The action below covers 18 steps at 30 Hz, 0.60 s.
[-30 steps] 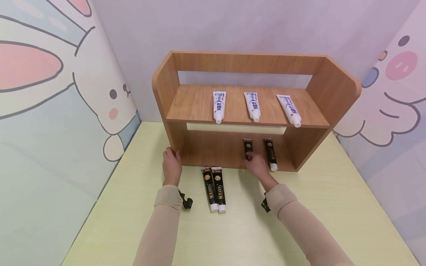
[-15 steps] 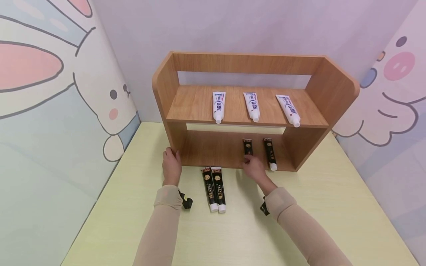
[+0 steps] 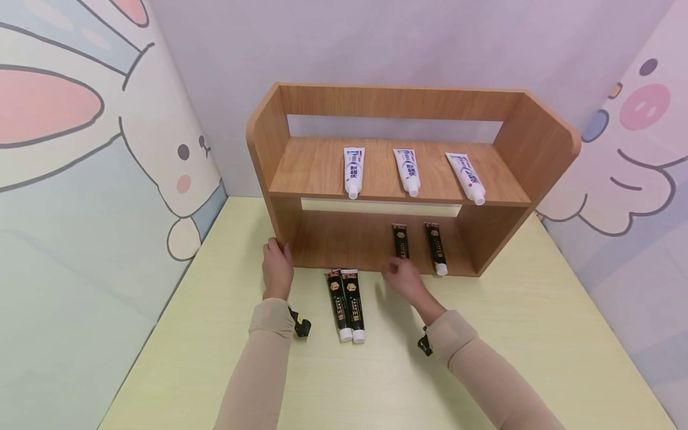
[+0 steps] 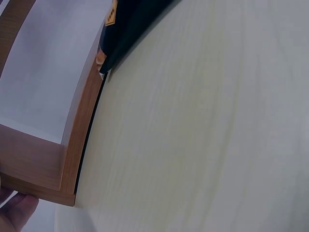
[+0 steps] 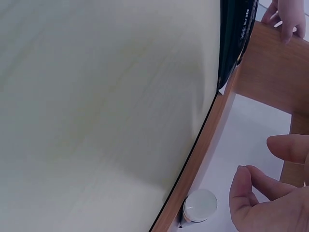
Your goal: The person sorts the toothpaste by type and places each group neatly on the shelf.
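My left hand (image 3: 278,270) grips the front edge of the left side panel (image 3: 261,158) of a two-tier wooden shelf (image 3: 344,239), thumb on the inner side. My right hand (image 3: 404,279) is at the lower board's front edge, with a gap between thumb and fingers and nothing held. Just beyond it lies a black toothpaste tube (image 3: 400,240), its lower end hidden by the hand in the head view. The right wrist view shows a white cap (image 5: 200,205) beside the fingers. To its right, another black toothpaste tube (image 3: 436,248) lies on the same board.
Two more black toothpaste tubes, a left one (image 3: 337,304) and a right one (image 3: 353,304), lie side by side on the table (image 3: 344,388) before the shelf. Three white toothpaste tubes (image 3: 353,172) are spaced along the upper board. Walls with cartoon drawings stand at both sides.
My right hand has let go of the black toothpaste tube and drawn back toward the front and slightly left. The tube stays on the lower board; my left hand has not moved.
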Tool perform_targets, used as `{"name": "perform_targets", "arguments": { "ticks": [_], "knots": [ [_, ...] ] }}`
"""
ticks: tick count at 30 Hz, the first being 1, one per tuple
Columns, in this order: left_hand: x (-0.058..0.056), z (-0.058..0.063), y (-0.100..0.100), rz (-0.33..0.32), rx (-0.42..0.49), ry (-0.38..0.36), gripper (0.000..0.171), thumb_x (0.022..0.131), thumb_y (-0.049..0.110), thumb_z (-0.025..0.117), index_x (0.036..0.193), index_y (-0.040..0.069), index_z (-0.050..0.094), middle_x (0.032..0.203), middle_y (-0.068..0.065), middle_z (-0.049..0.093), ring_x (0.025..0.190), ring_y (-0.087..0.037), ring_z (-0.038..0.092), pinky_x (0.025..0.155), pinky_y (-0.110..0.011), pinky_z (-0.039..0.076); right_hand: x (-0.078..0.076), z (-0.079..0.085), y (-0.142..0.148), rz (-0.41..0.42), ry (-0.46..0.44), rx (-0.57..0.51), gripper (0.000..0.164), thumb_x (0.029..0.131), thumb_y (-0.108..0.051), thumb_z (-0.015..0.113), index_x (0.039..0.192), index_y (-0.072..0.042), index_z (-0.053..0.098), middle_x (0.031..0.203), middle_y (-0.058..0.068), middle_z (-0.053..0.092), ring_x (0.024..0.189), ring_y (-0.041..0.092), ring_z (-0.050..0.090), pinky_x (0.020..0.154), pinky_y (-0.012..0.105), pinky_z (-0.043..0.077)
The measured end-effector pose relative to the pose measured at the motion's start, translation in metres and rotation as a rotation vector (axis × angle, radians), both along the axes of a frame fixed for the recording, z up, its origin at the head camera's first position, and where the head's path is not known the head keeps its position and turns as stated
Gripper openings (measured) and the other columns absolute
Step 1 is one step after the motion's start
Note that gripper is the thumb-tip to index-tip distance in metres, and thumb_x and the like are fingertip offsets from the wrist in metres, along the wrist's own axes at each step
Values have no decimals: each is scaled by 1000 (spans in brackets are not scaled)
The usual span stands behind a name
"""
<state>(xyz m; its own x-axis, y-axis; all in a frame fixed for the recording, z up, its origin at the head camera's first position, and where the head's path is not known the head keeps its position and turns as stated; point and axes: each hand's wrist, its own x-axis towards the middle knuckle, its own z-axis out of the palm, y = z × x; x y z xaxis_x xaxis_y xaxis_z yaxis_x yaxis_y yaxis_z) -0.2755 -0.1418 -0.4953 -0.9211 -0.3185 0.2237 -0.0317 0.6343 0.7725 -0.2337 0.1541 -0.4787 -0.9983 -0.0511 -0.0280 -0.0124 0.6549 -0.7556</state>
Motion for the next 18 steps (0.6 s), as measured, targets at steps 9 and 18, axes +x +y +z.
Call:
{"name": "perform_targets", "arguments": {
  "ticks": [9,18],
  "knots": [
    [-1,0,-1,4,7,2,34,102,20,53,127,-1,41,113,-21,48,105,-40,58,86,-51,51,12,-9,-10,13,-12,-6,34,89,-6,64,119,10,62,102,20,61,88,30,59,73,42,51],
    [-1,-1,0,3,8,4,35,103,21,52,127,-1,41,114,-20,48,104,-40,58,86,-51,51,23,-11,-19,32,-10,8,35,88,-4,64,120,9,62,101,19,62,90,30,61,71,40,52]
  ]
}}
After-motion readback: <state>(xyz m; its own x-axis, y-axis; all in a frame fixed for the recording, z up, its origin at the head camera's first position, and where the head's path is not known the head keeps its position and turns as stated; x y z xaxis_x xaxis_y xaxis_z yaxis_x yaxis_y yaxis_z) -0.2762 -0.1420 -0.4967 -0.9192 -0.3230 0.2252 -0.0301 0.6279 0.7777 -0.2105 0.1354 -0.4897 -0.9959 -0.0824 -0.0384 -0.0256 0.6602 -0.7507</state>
